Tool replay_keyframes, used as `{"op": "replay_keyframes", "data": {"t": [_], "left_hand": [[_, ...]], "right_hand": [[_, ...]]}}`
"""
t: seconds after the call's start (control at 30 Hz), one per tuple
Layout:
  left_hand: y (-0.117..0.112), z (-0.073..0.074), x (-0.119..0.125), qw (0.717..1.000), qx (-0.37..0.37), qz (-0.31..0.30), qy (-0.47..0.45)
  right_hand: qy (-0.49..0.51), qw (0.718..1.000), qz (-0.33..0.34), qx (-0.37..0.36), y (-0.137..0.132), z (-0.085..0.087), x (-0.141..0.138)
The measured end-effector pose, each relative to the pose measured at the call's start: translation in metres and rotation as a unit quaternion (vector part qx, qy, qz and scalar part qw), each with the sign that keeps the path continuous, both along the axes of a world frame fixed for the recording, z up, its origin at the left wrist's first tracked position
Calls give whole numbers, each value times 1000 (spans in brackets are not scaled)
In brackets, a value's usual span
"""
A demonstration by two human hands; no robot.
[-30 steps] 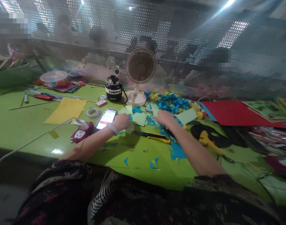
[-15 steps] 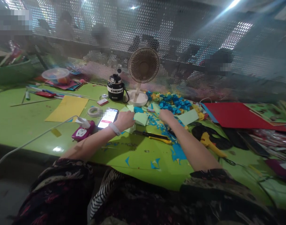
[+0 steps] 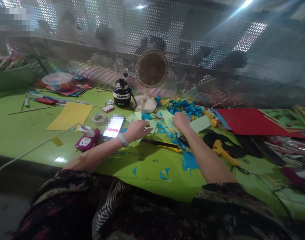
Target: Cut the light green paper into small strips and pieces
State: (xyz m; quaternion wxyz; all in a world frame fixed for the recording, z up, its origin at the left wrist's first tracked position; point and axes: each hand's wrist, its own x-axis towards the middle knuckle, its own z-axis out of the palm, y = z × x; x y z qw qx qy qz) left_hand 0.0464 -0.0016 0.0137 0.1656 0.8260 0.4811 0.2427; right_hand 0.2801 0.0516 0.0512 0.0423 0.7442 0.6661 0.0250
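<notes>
The left hand (image 3: pixel 139 130) rests palm down with its fingers (image 3: pixel 147 127) loosely spread, their tips on or just at the edge of a pale green paper square (image 3: pixel 152 126). The right hand (image 3: pixel 181 121) sits just to the right, its fingers (image 3: pixel 176 115) close together and pressed down onto a pale green paper piece (image 3: pixel 168 119); whether they pinch it, I cannot tell. Both papers lie flat on the green counter (image 3: pixel 147 170), between a phone (image 3: pixel 114 127) and a heap of blue paper scraps (image 3: pixel 183 106), amid loose blue trimmings. The square looks clean-edged and uncreased, and the piece under the right hand tapers to a point. Paper this thin likely slips easily, so light, even fingertip pressure should hold it better than a tight grip. A yellow box cutter (image 3: pixel 167 146) lies just below the hands, close enough to need care when the wrists move.
</notes>
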Motion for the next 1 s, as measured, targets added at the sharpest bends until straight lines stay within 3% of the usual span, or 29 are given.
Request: {"op": "replay_keyframes", "data": {"t": [0.07,0.1,0.2,0.27,0.33,0.4,0.57,0.67,0.8,0.87,1.0], "left_hand": [[1,-2,3,987,-84,-23,-132],[1,-3,5,966,-153,-32,-206],[0,-5,11,846,-361,-22,-392],[-1,-9,15,787,-421,2,-451],[-2,-13,19,777,-420,13,-469],[-4,-17,22,786,-402,10,-469],[-6,-19,20,793,-369,-43,-482],[-9,-19,18,796,-378,-105,-461],[-16,-21,18,765,-439,-172,-438],[-18,-23,19,755,-458,-207,-421],[-19,-24,20,742,-482,-225,-408]], "right_hand": [[-7,999,-8,42,-16,7,-6],[-9,998,1,62,-28,7,-10],[-19,983,108,147,-71,-5,-28],[-25,965,208,160,-101,-21,-41],[-22,938,302,172,-124,-35,-52],[-11,910,370,188,-138,-45,-58],[153,837,479,217,-138,-46,-52],[298,812,429,260,-131,-41,-43],[425,807,249,325,-118,-37,-29],[497,784,198,314,-111,-37,-24],[611,750,147,207,-105,-38,-21]]}}
